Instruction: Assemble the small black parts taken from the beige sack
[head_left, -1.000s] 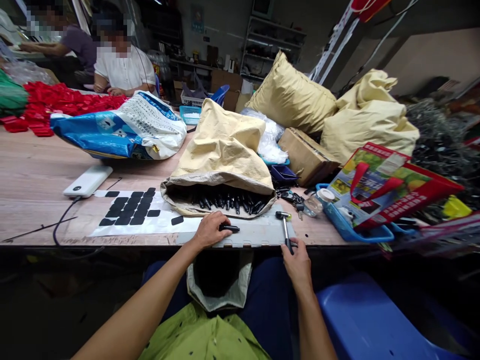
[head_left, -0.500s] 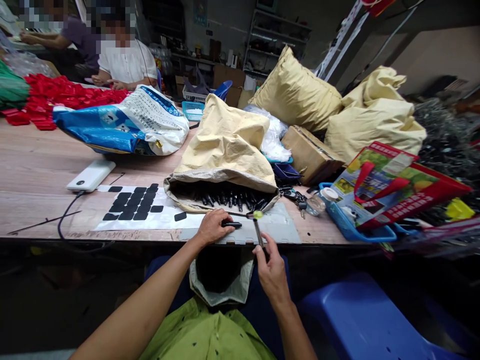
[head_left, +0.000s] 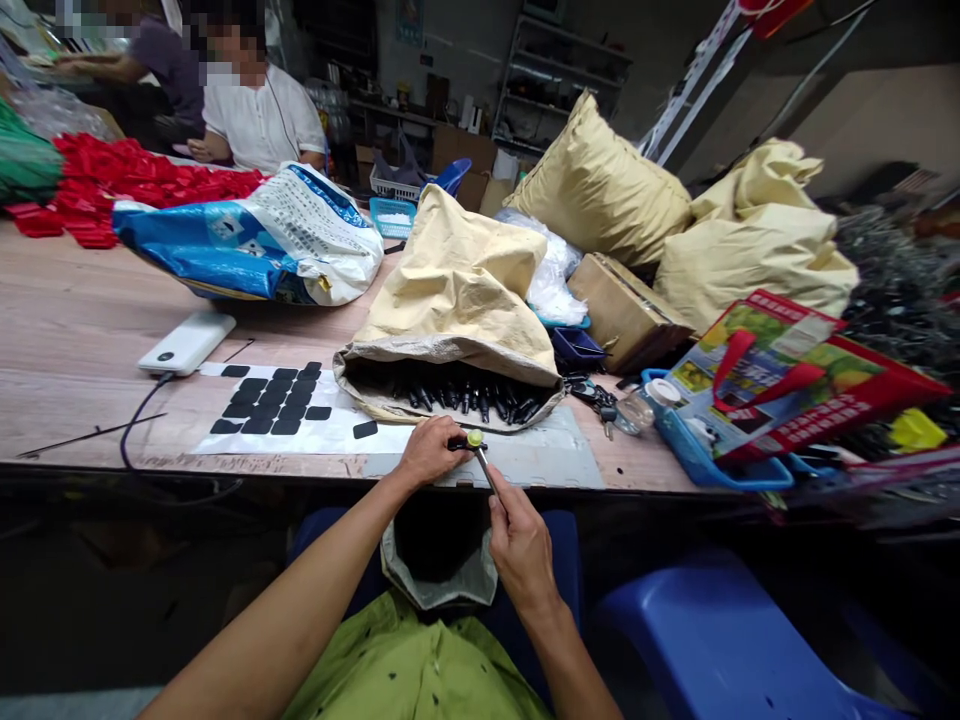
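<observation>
My left hand (head_left: 429, 452) rests at the table's front edge, closed on a short black tube-like piece (head_left: 456, 443) that lies on a grey sheet (head_left: 559, 450). My right hand (head_left: 521, 545) grips the metal handle of a small hammer (head_left: 487, 472). The hammer's round yellow-green face (head_left: 474, 438) is over the black piece, close to my left fingertips; whether they touch I cannot tell. Just behind, a beige sack (head_left: 457, 270) lies with its mouth towards me, several similar black pieces (head_left: 469, 395) inside it. Between my knees an open sack (head_left: 439, 598) has a dark inside.
Black rounded pads (head_left: 274, 400) lie on white paper at the left, near a white power bank (head_left: 187, 343) with a cable. A blue-white bag (head_left: 255, 240) stands behind. On the right are a blue basket (head_left: 694, 460), a carton (head_left: 626, 310) and full sacks. Two people sit across the table.
My right hand has brought the hammer leftwards, from beside the black piece to over it. My left hand keeps its hold. The view has shifted slightly.
</observation>
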